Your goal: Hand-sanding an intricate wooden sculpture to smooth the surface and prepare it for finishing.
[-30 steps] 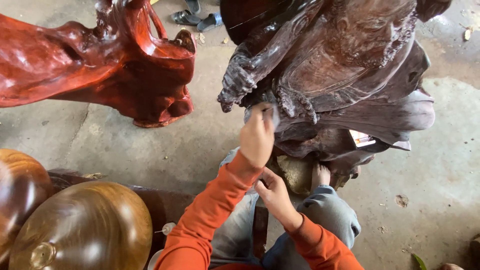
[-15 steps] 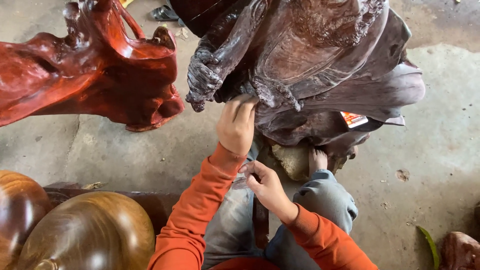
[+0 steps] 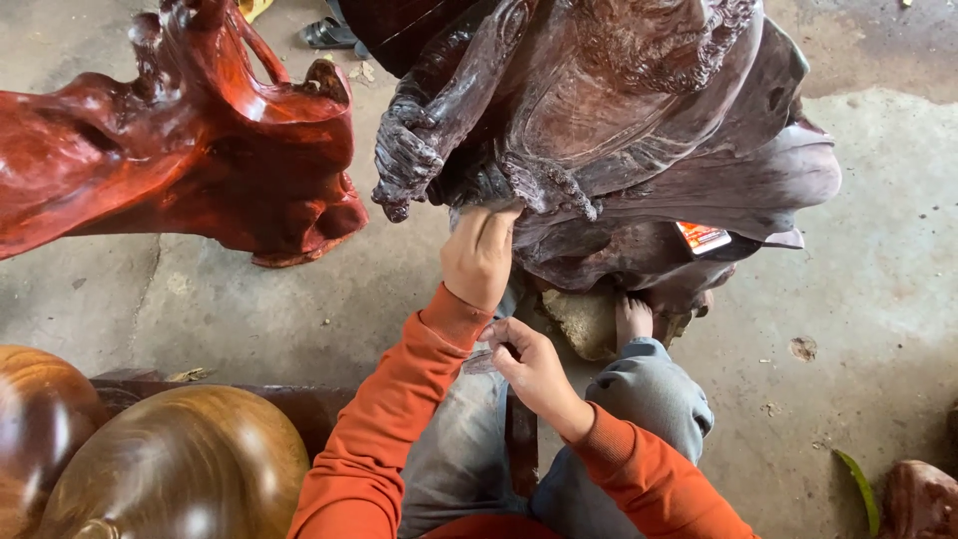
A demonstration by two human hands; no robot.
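The big dark carved wooden statue stands on the concrete floor, just in front of the seated person's knees and beside a glossy red root carving. The left hand is pressed up against the statue's lower folds, just under its carved hands; its fingers are curled in against the wood, and whether they pinch a scrap of something I cannot tell. The right hand hovers lower, over the lap, fingers pinched shut on something small and hidden. The statue looks very heavy, hard and stiff, too bulky for one hand; its thin carved fingers seem fragile, so the broad base or thick folds look the safer hold.
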